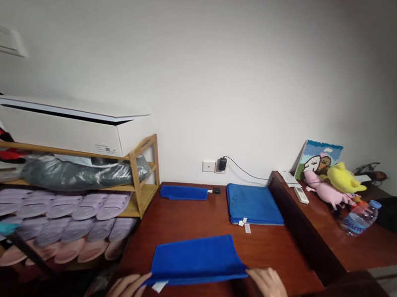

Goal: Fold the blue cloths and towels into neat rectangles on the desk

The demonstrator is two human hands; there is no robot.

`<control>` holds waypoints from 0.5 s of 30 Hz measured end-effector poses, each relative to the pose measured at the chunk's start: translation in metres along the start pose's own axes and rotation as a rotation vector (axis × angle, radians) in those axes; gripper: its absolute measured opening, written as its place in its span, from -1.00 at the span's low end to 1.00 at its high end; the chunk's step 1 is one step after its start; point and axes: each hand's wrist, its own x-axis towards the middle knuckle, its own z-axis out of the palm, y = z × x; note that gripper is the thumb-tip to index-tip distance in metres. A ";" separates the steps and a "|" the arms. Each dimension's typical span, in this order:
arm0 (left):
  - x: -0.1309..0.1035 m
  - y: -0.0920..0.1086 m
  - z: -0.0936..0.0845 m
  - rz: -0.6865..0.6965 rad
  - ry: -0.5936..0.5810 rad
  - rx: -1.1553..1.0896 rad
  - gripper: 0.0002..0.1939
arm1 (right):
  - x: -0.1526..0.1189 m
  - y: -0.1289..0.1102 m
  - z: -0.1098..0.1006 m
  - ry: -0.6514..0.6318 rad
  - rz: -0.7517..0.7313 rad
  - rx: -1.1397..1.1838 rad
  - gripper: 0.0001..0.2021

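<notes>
A blue cloth (198,259) lies partly folded near the front of the brown wooden desk (187,217), a white tag at its near left corner. My left hand (124,293) pinches that near left corner. At the cloth's right corner, my right hand (268,291) grips the edge between thumb and fingers, lifting it slightly. Farther back on the desk sits a stack of folded blue cloths (254,205) with white tags. A smaller folded blue cloth (184,193) rests at the back left by the wall.
Left of the desk stands a wooden rack (147,175) with several slippers (76,207) and a white box (62,129). On the raised right surface are a remote (301,195), a pink plush toy (327,193), a yellow plush toy (344,179) and a water bottle (360,218). A black charger (222,163) is plugged into the wall.
</notes>
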 end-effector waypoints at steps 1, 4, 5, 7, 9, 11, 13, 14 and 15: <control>0.021 0.015 -0.007 0.017 0.005 -0.025 -0.63 | 0.008 0.000 -0.020 0.054 -0.027 -0.014 -0.38; 0.082 0.057 -0.033 0.047 0.023 -0.124 -0.72 | 0.025 -0.002 -0.081 0.143 -0.060 -0.052 -0.42; 0.100 0.070 -0.043 0.060 -0.007 -0.171 -0.76 | 0.028 -0.004 -0.101 0.155 -0.054 -0.064 -0.43; 0.129 0.090 -0.061 0.085 -0.091 -0.265 -0.81 | 0.028 -0.006 -0.134 0.165 -0.036 -0.088 -0.45; 0.151 0.103 -0.070 0.081 -0.182 -0.348 -0.83 | 0.024 -0.007 -0.159 0.186 -0.019 -0.103 -0.47; 0.167 0.109 -0.067 0.056 -0.270 -0.424 -0.84 | 0.017 -0.003 -0.171 0.191 0.003 -0.096 -0.48; 0.181 0.110 -0.048 0.011 -0.360 -0.493 -0.81 | 0.013 0.009 -0.172 0.170 0.040 -0.065 -0.51; 0.188 0.109 -0.033 -0.022 -0.406 -0.523 -0.79 | 0.014 0.018 -0.169 0.156 0.067 -0.046 -0.54; 0.196 0.108 -0.016 -0.060 -0.447 -0.551 -0.76 | 0.017 0.029 -0.165 0.144 0.094 -0.027 -0.58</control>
